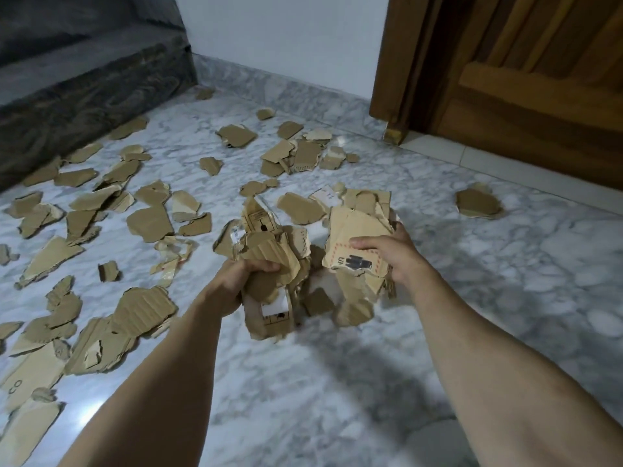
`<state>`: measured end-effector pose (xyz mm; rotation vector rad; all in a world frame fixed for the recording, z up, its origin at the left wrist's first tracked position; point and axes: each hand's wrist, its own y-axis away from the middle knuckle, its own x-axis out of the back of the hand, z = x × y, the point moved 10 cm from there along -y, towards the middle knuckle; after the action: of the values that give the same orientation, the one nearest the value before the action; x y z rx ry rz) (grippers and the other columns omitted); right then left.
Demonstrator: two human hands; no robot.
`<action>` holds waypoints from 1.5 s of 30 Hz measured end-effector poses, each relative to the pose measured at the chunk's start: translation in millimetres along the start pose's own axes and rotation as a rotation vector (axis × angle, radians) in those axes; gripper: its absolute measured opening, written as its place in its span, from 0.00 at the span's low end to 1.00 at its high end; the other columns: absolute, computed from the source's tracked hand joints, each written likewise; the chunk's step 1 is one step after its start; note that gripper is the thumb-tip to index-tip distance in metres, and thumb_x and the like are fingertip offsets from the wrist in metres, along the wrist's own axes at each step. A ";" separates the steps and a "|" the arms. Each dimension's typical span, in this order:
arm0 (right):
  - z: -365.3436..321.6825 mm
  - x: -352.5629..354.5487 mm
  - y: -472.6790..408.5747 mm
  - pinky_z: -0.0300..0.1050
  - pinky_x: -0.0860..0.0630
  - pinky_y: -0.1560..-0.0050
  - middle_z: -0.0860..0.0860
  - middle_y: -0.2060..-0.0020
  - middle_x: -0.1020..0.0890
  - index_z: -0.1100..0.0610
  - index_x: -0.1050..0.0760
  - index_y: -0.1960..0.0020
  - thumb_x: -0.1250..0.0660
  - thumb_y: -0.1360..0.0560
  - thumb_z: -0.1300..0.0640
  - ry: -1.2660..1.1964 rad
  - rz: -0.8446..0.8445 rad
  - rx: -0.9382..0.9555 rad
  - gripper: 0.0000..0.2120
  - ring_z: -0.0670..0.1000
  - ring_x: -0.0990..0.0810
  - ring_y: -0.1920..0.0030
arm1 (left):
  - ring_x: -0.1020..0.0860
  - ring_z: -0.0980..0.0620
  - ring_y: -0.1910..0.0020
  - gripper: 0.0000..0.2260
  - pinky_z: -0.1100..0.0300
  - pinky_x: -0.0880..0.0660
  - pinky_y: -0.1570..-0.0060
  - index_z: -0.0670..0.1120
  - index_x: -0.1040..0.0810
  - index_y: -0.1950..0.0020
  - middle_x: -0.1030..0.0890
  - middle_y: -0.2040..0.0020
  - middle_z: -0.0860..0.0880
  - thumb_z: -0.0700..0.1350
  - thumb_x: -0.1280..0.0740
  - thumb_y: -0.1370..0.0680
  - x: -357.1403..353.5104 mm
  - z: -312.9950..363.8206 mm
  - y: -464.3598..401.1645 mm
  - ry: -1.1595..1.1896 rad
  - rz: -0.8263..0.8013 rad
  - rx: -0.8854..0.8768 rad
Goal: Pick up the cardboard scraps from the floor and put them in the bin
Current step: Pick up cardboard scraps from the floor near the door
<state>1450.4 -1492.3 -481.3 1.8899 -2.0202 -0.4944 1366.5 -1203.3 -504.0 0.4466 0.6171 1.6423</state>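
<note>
Barely started tbh: left hand (pixel 247 278) and right hand (pixel 387 254) each have fingers curled round a bunch of cardboard scraps (pixel 293 264), loads more litter the marble floor (pixel 371 382) toward its left edge, no bin in view.

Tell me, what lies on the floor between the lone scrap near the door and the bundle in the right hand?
In the head view, only bare marble floor lies between the lone scrap and the right hand's bundle.

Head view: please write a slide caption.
Both hands, left and right, hold cardboard scraps above the littered marble floor.
</note>
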 end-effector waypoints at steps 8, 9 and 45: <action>-52.6 150.1 40.7 0.50 0.17 0.61 0.53 0.50 0.14 0.51 0.27 0.38 0.19 0.38 0.68 -0.193 0.091 0.018 0.34 0.55 0.13 0.54 | 0.17 0.45 0.66 0.14 0.58 0.21 0.69 0.37 0.16 0.45 0.15 0.55 0.40 0.38 0.25 0.30 -167.3 58.9 8.0 -0.115 -0.184 -0.004; -58.1 172.1 56.4 0.50 0.17 0.61 0.54 0.50 0.13 0.52 0.26 0.38 0.20 0.38 0.68 -0.213 0.113 0.012 0.32 0.56 0.13 0.53 | 0.16 0.45 0.65 0.13 0.58 0.20 0.69 0.37 0.16 0.46 0.15 0.54 0.39 0.37 0.25 0.29 -190.5 64.1 20.1 -0.139 -0.208 0.016; 171.6 280.3 1179.1 0.59 0.17 0.51 0.56 0.44 0.16 0.52 0.28 0.34 0.17 0.42 0.67 -1.115 1.500 -0.138 0.40 0.59 0.15 0.47 | 0.16 0.39 0.47 0.25 0.51 0.19 0.57 0.40 0.20 0.38 0.15 0.43 0.39 0.33 0.22 0.34 -413.3 -275.9 932.1 -1.242 -1.413 0.410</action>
<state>310.7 -1696.8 -84.1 -0.5264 -3.0586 -1.1897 541.3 -1737.0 -117.0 0.9027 0.1408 -0.2364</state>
